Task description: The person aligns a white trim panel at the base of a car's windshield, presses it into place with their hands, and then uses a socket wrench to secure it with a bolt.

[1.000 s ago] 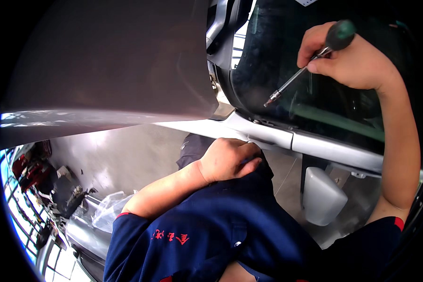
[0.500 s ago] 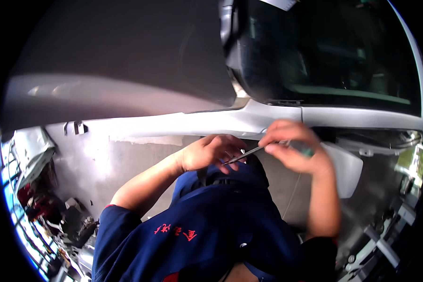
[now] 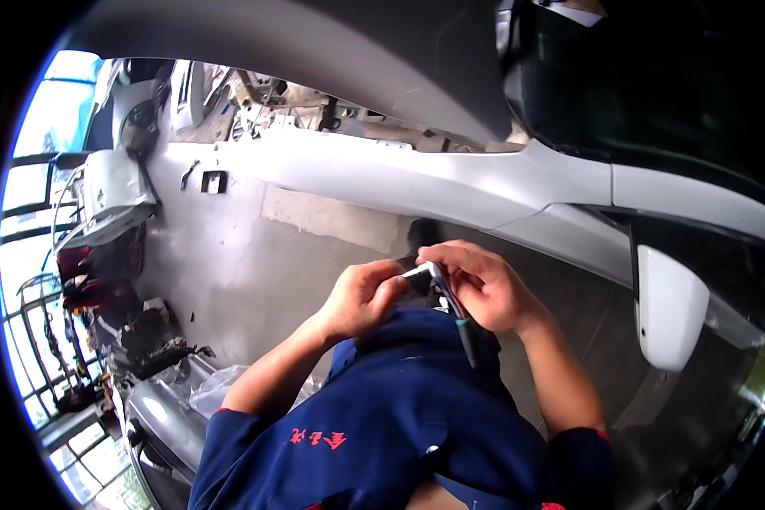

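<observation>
In front of my waist, the two hands meet at a ratchet wrench (image 3: pixel 456 308). Its dark handle with a green band slants down toward my shirt. My right hand (image 3: pixel 489 289) is closed around its upper part, fingers curled at the head. A short shiny metal piece (image 3: pixel 417 271) sticks out from the head toward the left. My left hand (image 3: pixel 364 299) pinches the end of that piece between thumb and fingers. Its far end is hidden in the grip, so I cannot tell its exact kind.
A silver car's fender (image 3: pixel 399 174) runs across ahead of me, beneath a raised dark hood (image 3: pixel 331 42). On the right are the windshield (image 3: pixel 654 93) and a white side mirror (image 3: pixel 673 306). Removed car parts (image 3: pixel 115 200) stand at left; small pieces (image 3: pixel 213 181) lie on the floor.
My view has swung left, showing the engine bay. The tool has turned from lying across both hands to handle-down. Both hands have come together, the left now pinching the metal piece.
</observation>
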A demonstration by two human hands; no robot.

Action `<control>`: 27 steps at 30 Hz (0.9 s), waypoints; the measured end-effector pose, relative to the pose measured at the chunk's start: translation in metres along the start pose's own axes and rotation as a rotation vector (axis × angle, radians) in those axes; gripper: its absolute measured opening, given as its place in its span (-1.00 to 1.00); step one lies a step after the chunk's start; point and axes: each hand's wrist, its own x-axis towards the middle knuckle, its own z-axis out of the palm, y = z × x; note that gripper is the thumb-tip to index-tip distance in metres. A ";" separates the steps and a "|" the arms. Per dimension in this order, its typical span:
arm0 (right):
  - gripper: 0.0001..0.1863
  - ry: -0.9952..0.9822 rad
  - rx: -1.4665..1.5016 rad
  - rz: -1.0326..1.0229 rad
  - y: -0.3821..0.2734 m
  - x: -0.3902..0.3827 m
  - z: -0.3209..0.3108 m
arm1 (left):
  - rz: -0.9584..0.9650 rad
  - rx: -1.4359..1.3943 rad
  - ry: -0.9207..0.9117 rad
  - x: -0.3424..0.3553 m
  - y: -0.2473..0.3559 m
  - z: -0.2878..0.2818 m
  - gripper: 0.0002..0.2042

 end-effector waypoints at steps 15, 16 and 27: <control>-0.82 0.661 -0.216 0.205 0.055 -0.014 0.097 | 0.289 0.215 -0.502 0.047 -0.038 -0.030 -0.82; -0.82 0.748 -0.225 0.190 0.060 -0.019 0.109 | 0.376 0.234 -0.521 0.055 -0.044 -0.030 -0.82; -0.74 1.165 0.792 0.199 0.194 -0.147 0.150 | 1.249 0.733 -0.574 0.203 -0.071 0.106 -0.78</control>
